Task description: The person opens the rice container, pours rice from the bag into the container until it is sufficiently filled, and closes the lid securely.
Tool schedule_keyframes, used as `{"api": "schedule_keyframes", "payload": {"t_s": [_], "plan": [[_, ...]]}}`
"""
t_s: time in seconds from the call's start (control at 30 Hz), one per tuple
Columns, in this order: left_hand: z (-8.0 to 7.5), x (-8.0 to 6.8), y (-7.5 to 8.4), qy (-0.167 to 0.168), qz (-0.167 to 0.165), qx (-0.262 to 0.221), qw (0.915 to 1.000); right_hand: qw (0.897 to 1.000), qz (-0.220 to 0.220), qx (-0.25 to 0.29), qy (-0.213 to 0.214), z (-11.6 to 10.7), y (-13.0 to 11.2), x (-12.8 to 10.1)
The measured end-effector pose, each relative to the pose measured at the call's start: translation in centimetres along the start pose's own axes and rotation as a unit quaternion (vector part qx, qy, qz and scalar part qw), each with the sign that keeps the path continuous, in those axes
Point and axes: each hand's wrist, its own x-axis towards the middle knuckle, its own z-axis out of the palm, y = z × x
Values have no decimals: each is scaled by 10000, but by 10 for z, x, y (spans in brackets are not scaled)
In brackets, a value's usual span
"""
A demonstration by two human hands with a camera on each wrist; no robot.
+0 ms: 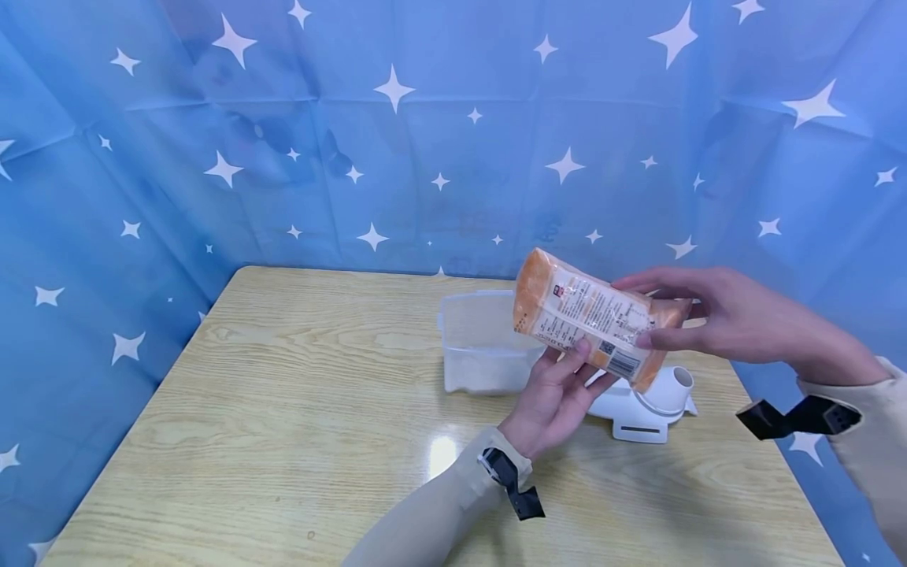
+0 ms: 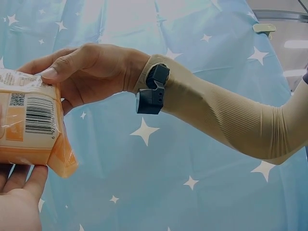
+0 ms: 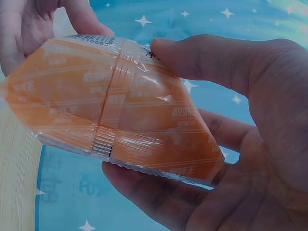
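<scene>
Bag: orange-and-white sealed bag (image 1: 591, 315), held up over the right part of the table, tilted, its left end higher in the head view. Printed text panel, QR code and barcode face the head camera. Overlaps the tub and white part behind it.
Left hand: left hand (image 1: 549, 402) grips the bag's lower edge from below; thumb on the printed face, fingers bent behind it. Gap is about the bag's thickness.
Right hand: right hand (image 1: 716, 315) pinches the bag's right end; thumb on the printed face, other fingers round the back. Palm stays off the bag in the right wrist view.
Tub: clear plastic tub (image 1: 485, 372) on the table, just behind the bag; contents can't be told.
White part: white plastic piece (image 1: 641, 413) with a short round tube, on the table below the bag's right end, partly hidden.
Table: light wood-grain table (image 1: 283, 409).
Backdrop: blue curtain (image 1: 439, 134) with white stars.
Wrists: beige sleeves (image 1: 435, 512), black wrist devices (image 1: 505, 472) strapped on.
</scene>
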Motion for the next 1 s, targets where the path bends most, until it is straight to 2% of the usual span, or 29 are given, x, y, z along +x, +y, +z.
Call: {"api": "schedule_keyframes", "payload": {"t_s": [0.37,0.7,1.0], "plan": [[0,1,1,2,-3,-17,10000,9999,-82,-30,67,0,-1,2],[1,0,2,68,-21,-57,10000,9997,175,-68,141,2,-4,2],[1,1,1,60,-26,-53,10000,9997,71,-57,213,2,-5,2]]}}
